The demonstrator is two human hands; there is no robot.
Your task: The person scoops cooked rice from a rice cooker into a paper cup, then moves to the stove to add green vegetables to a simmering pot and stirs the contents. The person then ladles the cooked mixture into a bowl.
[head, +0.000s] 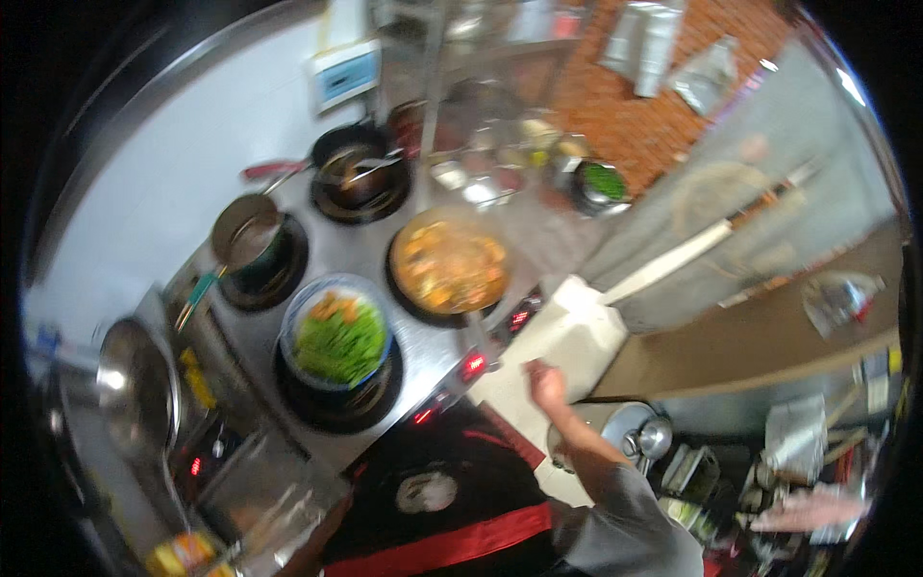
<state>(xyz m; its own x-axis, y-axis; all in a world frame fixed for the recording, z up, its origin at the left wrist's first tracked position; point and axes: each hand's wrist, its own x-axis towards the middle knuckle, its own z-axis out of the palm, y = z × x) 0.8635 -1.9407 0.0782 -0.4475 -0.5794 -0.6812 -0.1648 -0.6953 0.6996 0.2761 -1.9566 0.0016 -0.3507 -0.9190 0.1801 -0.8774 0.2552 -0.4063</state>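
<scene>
My right hand point(545, 384) is raised at the front of the steel cooktop point(425, 357), just right of a pan handle point(477, 335) and apart from it. Its fingers look curled but are blurred, and I see nothing clear in them. My left hand is out of view; only part of that arm shows low down. Orange-brown food in liquid fills the frying pan point(453, 263) on the front right burner. Left of it, a blue-rimmed bowl point(290, 339) of leafy greens with orange-brown pieces rests on another burner.
A green pot point(249, 245) and a black pan point(353, 166) with a utensil stand on the back burners. A lidlike steel wok point(137, 389) is at the left. Chopped greens point(604, 180) fill a container beyond. A metal ladle point(655, 437) lies at right.
</scene>
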